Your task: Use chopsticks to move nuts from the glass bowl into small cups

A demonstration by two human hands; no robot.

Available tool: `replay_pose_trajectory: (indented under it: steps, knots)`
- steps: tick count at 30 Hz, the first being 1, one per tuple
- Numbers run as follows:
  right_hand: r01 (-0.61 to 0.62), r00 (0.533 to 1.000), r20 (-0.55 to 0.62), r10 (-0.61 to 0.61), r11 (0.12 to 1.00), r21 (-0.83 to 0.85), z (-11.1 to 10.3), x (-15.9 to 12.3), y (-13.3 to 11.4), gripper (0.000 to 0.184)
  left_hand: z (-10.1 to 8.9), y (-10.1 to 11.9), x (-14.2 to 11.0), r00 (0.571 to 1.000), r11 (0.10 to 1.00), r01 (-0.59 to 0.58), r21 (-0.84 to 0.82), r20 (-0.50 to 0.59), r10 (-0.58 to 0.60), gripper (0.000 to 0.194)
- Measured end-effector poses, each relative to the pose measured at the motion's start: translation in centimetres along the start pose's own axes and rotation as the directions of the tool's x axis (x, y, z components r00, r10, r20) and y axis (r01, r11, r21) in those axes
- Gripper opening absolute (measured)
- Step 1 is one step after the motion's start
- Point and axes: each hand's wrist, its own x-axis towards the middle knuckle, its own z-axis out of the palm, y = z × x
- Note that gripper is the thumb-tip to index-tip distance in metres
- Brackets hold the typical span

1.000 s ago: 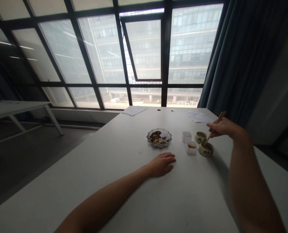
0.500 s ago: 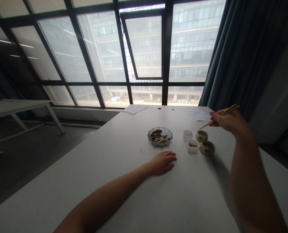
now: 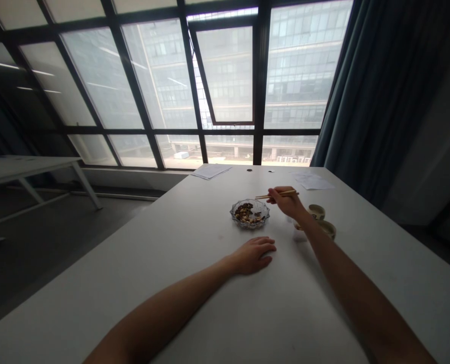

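My right hand point(image 3: 285, 200) grips a pair of wooden chopsticks point(image 3: 264, 196); their tips reach over the far right rim of a clear glass dish point(image 3: 234, 218). In that dish lie mixed nuts point(image 3: 244, 208), dark ones and paler ones. Flat on the white table point(image 3: 194, 253), just in front of the dish, rests my left hand point(image 3: 255, 254), fingers stretched and nothing in it. Behind my right wrist stand two beige cups, a far cup point(image 3: 317, 210) and a near cup point(image 3: 330, 230), partly covered by the arm. A white plastic tub point(image 3: 299, 234) is mostly hidden there too.
Loose papers point(image 3: 211, 171) lie at the far left of the table, and more sheets point(image 3: 313, 181) at the far right. Beyond the table's end are large windows with a tilted pane point(image 3: 228, 76). A blue curtain point(image 3: 364, 101) hangs at the right; a second table point(image 3: 28, 166) stands at left.
My right hand has swung left with the chopsticks, from above the beige cups to the glass dish. Its arm now covers much of the tubs and cups. My left hand has stayed put.
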Motion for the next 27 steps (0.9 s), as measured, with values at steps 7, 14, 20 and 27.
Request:
replay_pose_trajectory:
  steps: [7, 14, 20, 27]
  knots:
    - [0.01, 0.999, 0.044, -0.006, 0.996, -0.087, 2.9, -1.1, 5.1, 0.047, 0.2, -0.1, 0.0, 1.0, 1.0, -0.008, -0.003, -0.011, 0.008, 0.036]
    - [-0.019, 0.997, 0.079, 0.026, 0.996, -0.092, 4.0, -2.0, 5.2, 0.046, 0.4, -0.3, 0.1, 0.999, 1.0, -0.028, -0.009, -0.021, 0.027, 0.036]
    - [0.0, 0.999, 0.054, 0.007, 0.99, -0.143, 4.3, -2.0, 5.6, 0.048, 0.3, -0.1, 0.1, 0.999, 1.0, -0.031, -0.006, -0.023, 0.031, 0.037]
    - [0.031, 0.999, 0.046, -0.025, 0.99, -0.139, 4.3, -1.8, 6.0, 0.046, 0.2, -0.1, 0.1, 0.999, 0.999, -0.032, -0.003, -0.023, 0.032, 0.037]
